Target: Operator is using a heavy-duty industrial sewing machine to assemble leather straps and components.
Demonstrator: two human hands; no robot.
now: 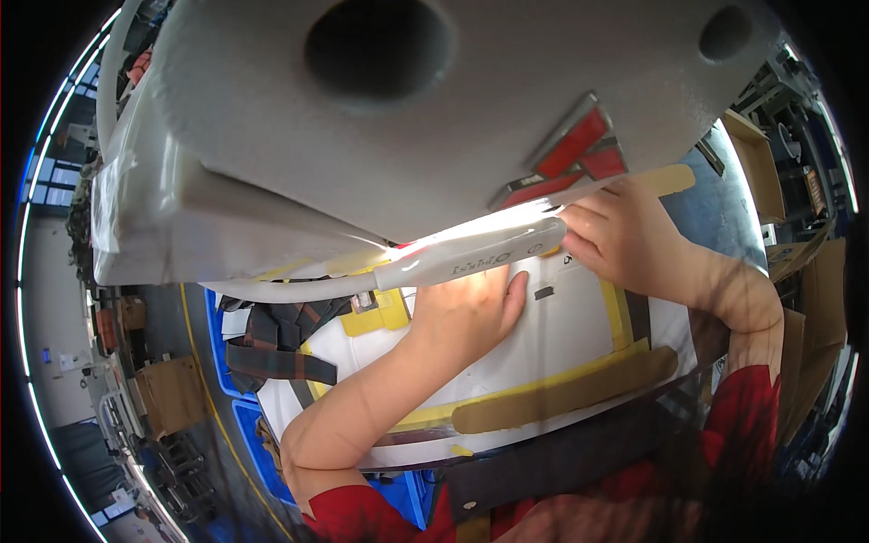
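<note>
A large white sewing machine head (272, 136) fills the upper view, with a lit white lamp (471, 256) along its lower edge. Under the lamp, my left hand (457, 312) lies on the white work surface (570, 335), thumb stretched out; its other fingertips are hidden behind the lamp. My right hand (629, 237) is at the lamp's right end, fingers bent together beside the machine head. Their tips, and anything between them, are hidden. A small black piece (544, 292) lies right of my left thumb. The needle area cannot be seen.
Dark plaid fabric strips (281, 353) hang at the left above a blue bin (217, 339). Yellow tape (425, 419) and a brown strip (566, 389) edge the table's near side. Cardboard boxes (815, 308) stand at the right. A lamp cable (299, 291) runs leftward.
</note>
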